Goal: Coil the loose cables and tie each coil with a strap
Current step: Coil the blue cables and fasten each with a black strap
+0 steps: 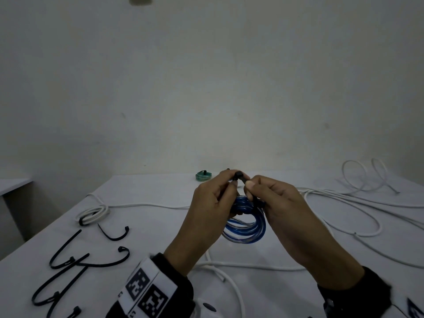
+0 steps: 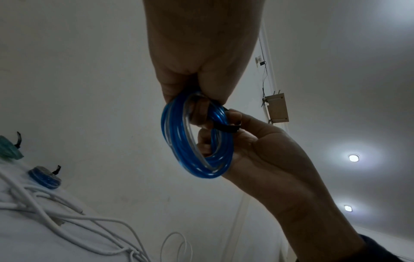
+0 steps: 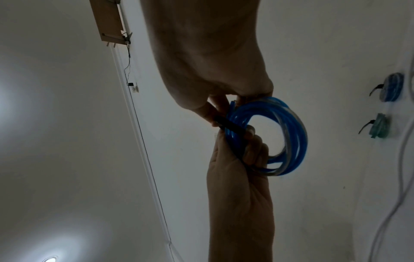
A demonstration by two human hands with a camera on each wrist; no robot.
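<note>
- The blue coil (image 1: 246,222) is held up above the table (image 1: 160,228), between both hands, with a black strap (image 1: 241,177) looped over its top.
- The left hand (image 1: 210,207) has its fingers curled through and around the coil; thumb and forefinger pinch the strap head.
- The right hand (image 1: 278,203) pinches the strap tail between thumb and forefinger; its lower fingers support the coil from the side.
- Judgement: the step in hand is closing the strap round the blue coil. Whether the tail has entered the head cannot be told from these views.
- To do it well: keep the turns bunched under the strap so none slips out, feed the tail square into the head, then draw it snug without crushing the tubing.
- A green coil (image 1: 203,175) at the far edge of the table carries a strap already, as does a second blue coil (image 2: 44,177).
- A white cable (image 1: 344,203) lies loose to the right, with a small white coil (image 1: 93,214) at the left.
- Spare straps (image 1: 68,258) lie near the left hand's side.
</note>
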